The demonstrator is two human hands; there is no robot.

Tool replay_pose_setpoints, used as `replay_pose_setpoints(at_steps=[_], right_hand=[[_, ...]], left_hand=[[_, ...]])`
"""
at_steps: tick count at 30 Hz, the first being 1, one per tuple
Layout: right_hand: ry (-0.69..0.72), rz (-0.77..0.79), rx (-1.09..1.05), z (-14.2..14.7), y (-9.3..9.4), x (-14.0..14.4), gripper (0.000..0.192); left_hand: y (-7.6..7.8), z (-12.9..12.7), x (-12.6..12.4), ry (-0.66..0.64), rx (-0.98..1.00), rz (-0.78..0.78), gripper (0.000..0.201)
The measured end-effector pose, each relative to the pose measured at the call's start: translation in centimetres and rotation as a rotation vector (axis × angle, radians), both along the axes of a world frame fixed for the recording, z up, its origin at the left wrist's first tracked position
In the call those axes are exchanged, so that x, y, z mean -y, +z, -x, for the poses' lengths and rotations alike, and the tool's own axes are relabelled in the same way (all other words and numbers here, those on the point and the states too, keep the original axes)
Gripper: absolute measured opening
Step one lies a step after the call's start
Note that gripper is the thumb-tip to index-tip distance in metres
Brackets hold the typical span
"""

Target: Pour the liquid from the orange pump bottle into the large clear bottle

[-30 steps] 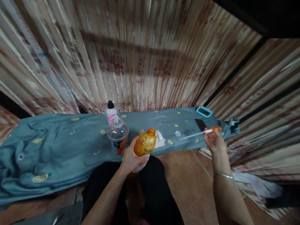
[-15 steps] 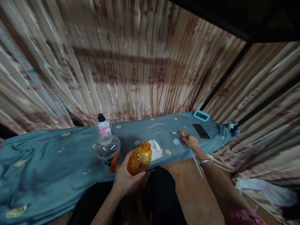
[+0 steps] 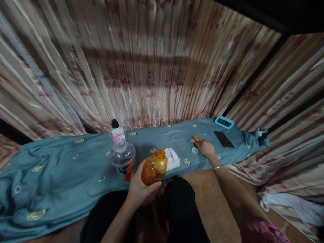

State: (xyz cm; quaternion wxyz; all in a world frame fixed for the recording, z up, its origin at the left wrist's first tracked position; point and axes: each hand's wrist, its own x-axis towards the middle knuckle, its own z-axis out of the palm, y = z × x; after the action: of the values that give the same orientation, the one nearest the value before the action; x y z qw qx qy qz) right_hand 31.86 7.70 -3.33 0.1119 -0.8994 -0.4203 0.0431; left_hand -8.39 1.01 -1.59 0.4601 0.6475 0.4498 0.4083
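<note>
My left hand (image 3: 140,190) is wrapped round an amber see-through bottle (image 3: 157,170), which tilts slightly and has an uncapped mouth. Over the cloth to the right, my right hand (image 3: 208,148) has its fingers closed on an orange pump top (image 3: 196,137), low against the cloth. The pump's long tube is hidden from sight. Beside those fingers lies a small round whitish disc (image 3: 194,150). A white wipe or tissue (image 3: 174,158) lies just behind and right of the amber bottle.
A clear wide container (image 3: 123,156) with an orange part and a black-topped bottle with a pink label (image 3: 117,132) stand left of centre. At the right are a blue-framed digital clock (image 3: 224,122) and a dark phone (image 3: 224,139). A patterned curtain (image 3: 152,67) hangs behind the teal cloth (image 3: 63,168).
My right hand has lowered the pump top to the cloth near the disc, and its pale tube no longer shows. The left hand keeps hold of the amber bottle. The view has shifted slightly.
</note>
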Motion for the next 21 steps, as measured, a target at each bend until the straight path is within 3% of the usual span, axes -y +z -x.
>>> replay_pose_setpoints(at_steps=[5, 9, 12, 16, 21], right_hand=[[0.128, -0.252, -0.075, 2.8, 0.8, 2.5, 0.041], [0.317, -0.454, -0.278, 7.7, -0.4, 5.0, 0.037], [0.414, -0.579, -0.492, 11.9, -1.7, 6.6, 0.032], [0.484, -0.722, -0.736, 16.0, -2.3, 7.2, 0.037], [0.5, -0.785, -0.893, 19.0, -2.6, 6.1, 0.037]], left_hand=[[0.4, -0.7, 1.0, 0.011, 0.019, 0.004, 0.089], [0.5, -1.1, 2.1, -0.006, 0.058, 0.005, 0.09], [0.7, -1.2, 2.2, 0.054, 0.069, -0.016, 0.088], [1.3, -1.7, 0.9, 0.118, 0.109, -0.053, 0.082], [2.4, -3.3, -1.8, 0.199, 0.142, -0.135, 0.077]])
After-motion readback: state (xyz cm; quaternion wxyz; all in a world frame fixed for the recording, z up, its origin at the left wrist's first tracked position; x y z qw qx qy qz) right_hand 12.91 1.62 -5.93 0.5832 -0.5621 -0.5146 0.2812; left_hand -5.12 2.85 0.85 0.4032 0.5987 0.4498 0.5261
